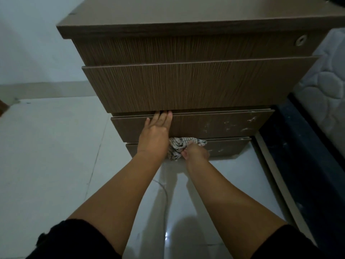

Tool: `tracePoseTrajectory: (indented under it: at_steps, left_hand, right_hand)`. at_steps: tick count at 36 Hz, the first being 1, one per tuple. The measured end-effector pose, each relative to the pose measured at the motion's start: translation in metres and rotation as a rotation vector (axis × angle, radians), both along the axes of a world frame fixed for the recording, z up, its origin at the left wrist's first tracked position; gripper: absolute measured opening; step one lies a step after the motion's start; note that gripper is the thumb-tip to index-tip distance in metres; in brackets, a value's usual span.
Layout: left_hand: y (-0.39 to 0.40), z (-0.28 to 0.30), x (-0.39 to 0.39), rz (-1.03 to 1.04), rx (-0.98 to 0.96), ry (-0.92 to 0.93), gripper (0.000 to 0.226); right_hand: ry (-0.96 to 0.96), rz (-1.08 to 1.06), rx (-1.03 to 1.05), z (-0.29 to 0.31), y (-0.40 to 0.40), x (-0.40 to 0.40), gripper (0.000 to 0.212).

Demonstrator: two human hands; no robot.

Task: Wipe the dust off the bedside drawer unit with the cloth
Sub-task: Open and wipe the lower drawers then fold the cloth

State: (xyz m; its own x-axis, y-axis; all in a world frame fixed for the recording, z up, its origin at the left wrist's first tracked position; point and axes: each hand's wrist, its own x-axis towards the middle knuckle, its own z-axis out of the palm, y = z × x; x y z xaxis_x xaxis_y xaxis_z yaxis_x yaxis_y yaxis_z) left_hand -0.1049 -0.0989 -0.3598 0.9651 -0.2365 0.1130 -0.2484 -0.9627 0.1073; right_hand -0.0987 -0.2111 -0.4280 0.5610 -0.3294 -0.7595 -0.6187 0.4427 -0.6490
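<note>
A brown wood-grain bedside drawer unit (186,86) stands in front of me, with several drawer fronts stepped one below the other. My left hand (155,131) lies flat with straight fingers on the third drawer front, fingertips at its top edge. My right hand (196,152) grips a crumpled white checked cloth (179,146) against the lowest drawer front. White dust marks (233,126) show on the right part of the lower two fronts.
A quilted mattress (324,94) on a dark bed frame (306,146) sits close to the unit's right side. Pale floor tiles (56,146) stretch to the left and toward me. A thin cable (165,195) lies on the floor between my arms.
</note>
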Motion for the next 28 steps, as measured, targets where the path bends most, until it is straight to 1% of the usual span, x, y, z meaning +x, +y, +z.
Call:
tracePoseTrajectory:
  at_steps: [1,3,5,7,10,12,14,16,23,26,28]
  left_hand:
    - [0.0,0.001,0.0,0.001,-0.002,0.002,0.067]
    - [0.0,0.003,-0.003,0.004,-0.008,0.011,0.069]
    - [-0.002,0.004,-0.007,0.008,-0.012,0.007,0.07]
    - [-0.006,0.005,-0.009,0.005,0.0,0.02,0.074]
    - [-0.02,0.009,-0.007,-0.048,0.039,0.03,0.079]
    - [-0.032,0.012,-0.004,-0.065,0.04,0.039,0.075]
    - [-0.043,0.013,-0.003,-0.061,0.035,0.052,0.071]
    - [-0.051,0.013,-0.002,-0.045,0.051,0.044,0.067]
    - [-0.058,0.019,-0.002,-0.004,0.139,0.055,0.065]
    - [-0.06,0.018,-0.003,0.01,0.173,0.033,0.063]
    - [-0.061,0.016,-0.004,0.021,0.174,0.033,0.062]
  right_hand:
    - [0.014,-0.042,-0.031,0.003,-0.001,-0.001,0.041]
    - [-0.074,-0.107,-0.046,0.017,-0.003,-0.005,0.037]
    - [-0.188,-0.154,-0.045,0.033,-0.01,-0.009,0.024]
    - [-0.256,-0.188,-0.076,0.044,-0.018,-0.009,0.016]
    - [-0.329,-0.195,-0.133,0.065,-0.027,-0.005,0.018]
    - [-0.315,-0.194,-0.131,0.068,-0.033,0.001,0.023]
    - [-0.271,-0.167,-0.124,0.068,-0.036,0.006,0.035]
    - [-0.235,-0.157,-0.123,0.061,-0.038,0.009,0.042]
    - [-0.102,-0.151,-0.043,0.034,-0.039,0.012,0.041]
    - [-0.042,-0.145,-0.016,0.024,-0.04,0.011,0.044]
    - [-0.005,-0.131,0.0,0.018,-0.042,0.012,0.043]
